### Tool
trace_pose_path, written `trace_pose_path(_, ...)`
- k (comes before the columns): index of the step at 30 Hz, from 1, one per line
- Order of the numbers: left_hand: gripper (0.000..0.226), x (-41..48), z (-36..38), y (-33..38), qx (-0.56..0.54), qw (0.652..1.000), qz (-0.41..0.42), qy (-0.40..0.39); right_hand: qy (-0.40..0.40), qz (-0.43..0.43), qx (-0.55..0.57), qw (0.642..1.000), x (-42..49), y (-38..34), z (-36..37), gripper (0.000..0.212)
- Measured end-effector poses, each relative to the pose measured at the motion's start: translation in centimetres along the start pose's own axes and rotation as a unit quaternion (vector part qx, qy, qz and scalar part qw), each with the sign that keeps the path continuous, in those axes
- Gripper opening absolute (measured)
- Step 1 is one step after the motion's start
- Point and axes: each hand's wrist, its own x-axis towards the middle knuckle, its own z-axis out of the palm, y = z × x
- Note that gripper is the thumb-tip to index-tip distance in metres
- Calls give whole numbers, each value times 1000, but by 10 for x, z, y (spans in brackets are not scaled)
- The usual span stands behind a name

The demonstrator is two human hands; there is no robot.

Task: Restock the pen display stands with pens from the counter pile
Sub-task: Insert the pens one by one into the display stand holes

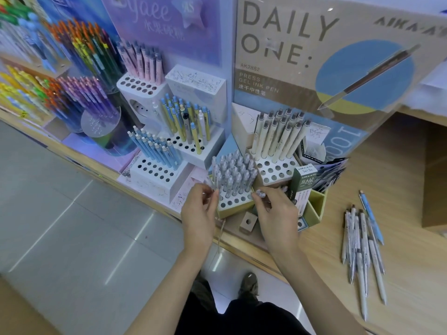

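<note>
A pile of several white and grey pens (pixel 361 247) lies on the wooden counter at the right, with one blue pen (pixel 371 216) beside it. In front of me a low stand (pixel 235 204) with round holes holds many grey pens (pixel 233 176). My left hand (pixel 198 213) pinches a grey pen at the stand's left edge. My right hand (pixel 275 213) grips a few grey pens at the stand's right corner, their tips showing by my fingers. Behind stands a holder of cream pens (pixel 278 139).
Further stands hold blue pens (pixel 154 148), yellow-blue pens (pixel 186 122) and pink pens (pixel 142 61). A green pen box (pixel 301 187) and a small wooden block (pixel 248 222) sit by my right hand. A large "DAILY ONE" sign (pixel 314 56) rises behind. Grey floor lies left.
</note>
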Motion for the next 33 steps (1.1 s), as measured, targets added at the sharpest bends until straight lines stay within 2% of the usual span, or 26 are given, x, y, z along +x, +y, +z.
trace_pose_path(3, 8, -9, 5, -6, 20, 999, -20, -33, 10, 7, 2, 1000, -1, 3, 1, 13)
trace_pose_path(9, 9, -1, 12, -4, 25, 999, -29, -34, 8, 47, 21, 999, -3, 3, 8, 17)
trace_pose_path(12, 8, 3, 14, -5, 47, 997, -22, -50, 23, 25, 8, 999, -1, -1, 10, 20)
trace_pose_path(15, 10, 4, 16, -8, 77, 996, -18, -46, 33, 3, -17, 999, 1, -6, 13, 22)
trace_pose_path(20, 15, 8, 15, -9, 66, 995, -31, -63, 20, 38, -77, 996, 6, -15, 15, 24)
trace_pose_path(25, 24, 13, 6, -7, 71, 994, -12, -87, 13, 1, -152, 988, 13, -21, 10, 26)
trace_pose_path(29, 29, 21, -4, 1, 55, 994, 39, -85, -69, 4, -242, 968, 25, -15, 0, 32)
trace_pose_path(33, 32, 25, -7, 4, 51, 993, 15, -106, -102, -3, -232, 967, 26, -13, -7, 45)
